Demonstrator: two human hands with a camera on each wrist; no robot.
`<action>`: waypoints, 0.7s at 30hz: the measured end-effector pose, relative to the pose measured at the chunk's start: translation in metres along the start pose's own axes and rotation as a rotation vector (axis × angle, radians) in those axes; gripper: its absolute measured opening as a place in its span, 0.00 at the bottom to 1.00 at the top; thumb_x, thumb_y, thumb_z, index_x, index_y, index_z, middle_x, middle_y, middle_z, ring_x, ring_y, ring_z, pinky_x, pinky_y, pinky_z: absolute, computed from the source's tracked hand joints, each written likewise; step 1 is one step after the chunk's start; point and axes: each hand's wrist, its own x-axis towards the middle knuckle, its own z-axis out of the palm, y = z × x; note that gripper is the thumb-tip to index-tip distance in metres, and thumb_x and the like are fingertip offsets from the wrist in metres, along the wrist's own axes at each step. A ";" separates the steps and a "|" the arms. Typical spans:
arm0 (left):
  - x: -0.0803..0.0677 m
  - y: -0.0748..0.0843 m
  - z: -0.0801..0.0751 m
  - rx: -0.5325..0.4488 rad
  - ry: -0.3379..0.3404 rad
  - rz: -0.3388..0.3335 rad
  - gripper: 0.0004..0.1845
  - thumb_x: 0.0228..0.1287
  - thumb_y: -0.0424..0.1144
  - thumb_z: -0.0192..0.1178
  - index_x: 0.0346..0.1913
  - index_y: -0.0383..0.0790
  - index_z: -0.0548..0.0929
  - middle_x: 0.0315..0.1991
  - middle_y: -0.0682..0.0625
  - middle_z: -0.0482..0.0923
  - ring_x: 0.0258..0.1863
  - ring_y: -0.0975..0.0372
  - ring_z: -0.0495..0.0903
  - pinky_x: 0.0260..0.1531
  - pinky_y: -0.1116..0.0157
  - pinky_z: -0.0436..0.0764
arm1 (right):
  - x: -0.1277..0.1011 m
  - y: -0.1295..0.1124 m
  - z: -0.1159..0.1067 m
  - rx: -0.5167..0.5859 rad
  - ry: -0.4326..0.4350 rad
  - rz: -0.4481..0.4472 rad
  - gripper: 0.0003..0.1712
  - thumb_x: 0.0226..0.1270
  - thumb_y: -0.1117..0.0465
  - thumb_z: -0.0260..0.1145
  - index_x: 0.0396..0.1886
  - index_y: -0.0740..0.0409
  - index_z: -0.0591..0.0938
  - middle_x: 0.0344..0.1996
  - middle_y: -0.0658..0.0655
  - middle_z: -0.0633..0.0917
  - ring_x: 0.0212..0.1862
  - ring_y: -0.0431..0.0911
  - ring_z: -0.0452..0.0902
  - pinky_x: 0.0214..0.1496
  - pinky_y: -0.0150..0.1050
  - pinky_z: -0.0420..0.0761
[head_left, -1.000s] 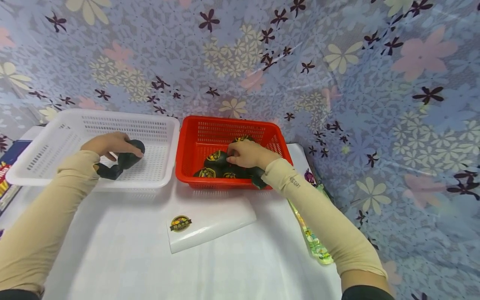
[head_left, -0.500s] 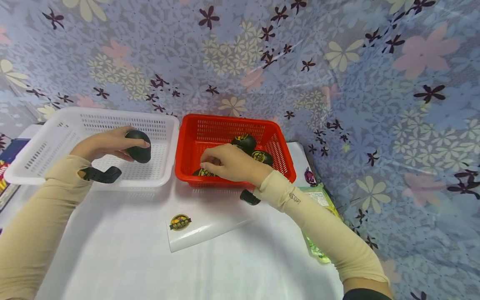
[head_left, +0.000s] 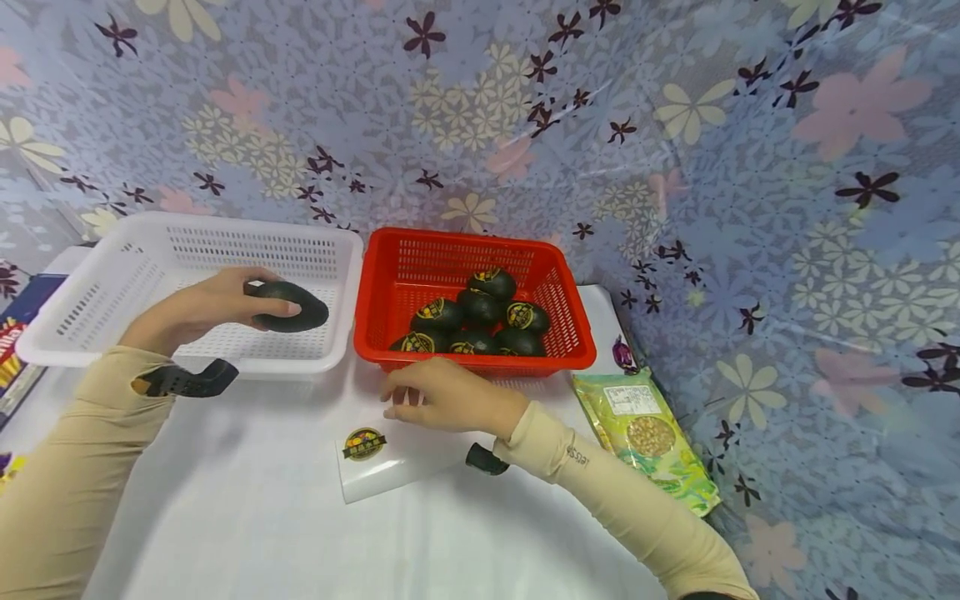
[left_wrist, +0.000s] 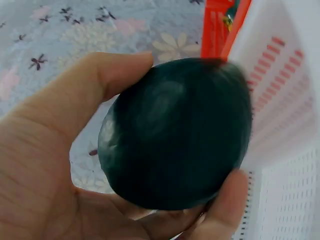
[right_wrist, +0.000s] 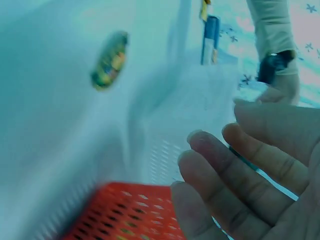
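Observation:
My left hand (head_left: 202, 308) grips a dark green avocado (head_left: 303, 308) over the white basket (head_left: 343, 292). In the left wrist view the avocado (left_wrist: 175, 135) is held between thumb and fingers, and no sticker shows on its visible side. My right hand (head_left: 457, 396) hovers in front of the red basket (head_left: 472, 363), over the white sticker sheet (head_left: 405, 468). Its fingers are loosely bent with nothing between them, as the right wrist view also shows. A round black-and-gold fruit sticker (head_left: 364, 444) lies at the sheet's left end. Several stickered avocados (head_left: 480, 308) are piled in the red basket.
Right of the red basket lies a yellow-green packet of corn kernels (head_left: 648, 437). Dark blue packaging (head_left: 33, 312) lies at the far left, partly behind the white basket. A flower-patterned cloth (head_left: 480, 108) hangs behind both baskets, which stand side by side on a white-covered table.
My right hand has come out of the red basket towards me and now hovers over the sticker sheet. My left hand has lifted the avocado and turned it, shifting slightly right.

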 end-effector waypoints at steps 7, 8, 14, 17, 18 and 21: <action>-0.015 0.001 0.019 -0.018 0.055 0.097 0.39 0.64 0.43 0.67 0.72 0.32 0.64 0.64 0.31 0.70 0.55 0.50 0.75 0.43 0.68 0.80 | 0.000 0.009 0.034 0.034 -0.089 0.059 0.17 0.64 0.58 0.73 0.51 0.55 0.85 0.43 0.51 0.88 0.41 0.39 0.80 0.46 0.26 0.80; -0.018 0.001 0.022 -0.021 0.071 0.105 0.39 0.62 0.43 0.68 0.72 0.33 0.65 0.63 0.32 0.70 0.55 0.48 0.74 0.43 0.68 0.79 | 0.000 0.011 0.038 0.035 -0.093 0.070 0.18 0.63 0.58 0.74 0.51 0.54 0.85 0.43 0.51 0.88 0.41 0.39 0.79 0.46 0.25 0.79; -0.032 0.000 0.039 -0.110 0.150 0.102 0.43 0.62 0.43 0.69 0.75 0.37 0.58 0.67 0.33 0.66 0.60 0.47 0.71 0.45 0.67 0.75 | 0.002 0.021 0.062 0.032 -0.069 0.094 0.20 0.59 0.54 0.77 0.51 0.51 0.85 0.43 0.50 0.85 0.41 0.39 0.77 0.45 0.23 0.75; -0.037 0.000 0.042 -0.129 0.166 0.081 0.41 0.67 0.47 0.64 0.75 0.36 0.58 0.67 0.34 0.67 0.57 0.54 0.73 0.48 0.66 0.73 | 0.005 0.027 0.073 0.013 -0.042 0.082 0.22 0.58 0.52 0.78 0.51 0.49 0.84 0.42 0.48 0.84 0.39 0.37 0.75 0.43 0.22 0.73; -0.039 0.000 0.043 -0.127 0.166 0.076 0.40 0.68 0.49 0.62 0.75 0.35 0.58 0.66 0.34 0.69 0.55 0.57 0.74 0.48 0.66 0.73 | 0.006 0.028 0.076 0.007 -0.035 0.081 0.23 0.57 0.51 0.78 0.52 0.48 0.84 0.42 0.47 0.83 0.38 0.36 0.74 0.43 0.22 0.72; -0.044 -0.002 0.044 -0.115 0.173 0.076 0.38 0.68 0.49 0.62 0.73 0.35 0.61 0.60 0.37 0.74 0.47 0.68 0.75 0.47 0.67 0.74 | 0.009 0.030 0.085 -0.015 -0.027 0.087 0.25 0.56 0.48 0.78 0.53 0.45 0.83 0.40 0.45 0.81 0.36 0.34 0.70 0.39 0.22 0.69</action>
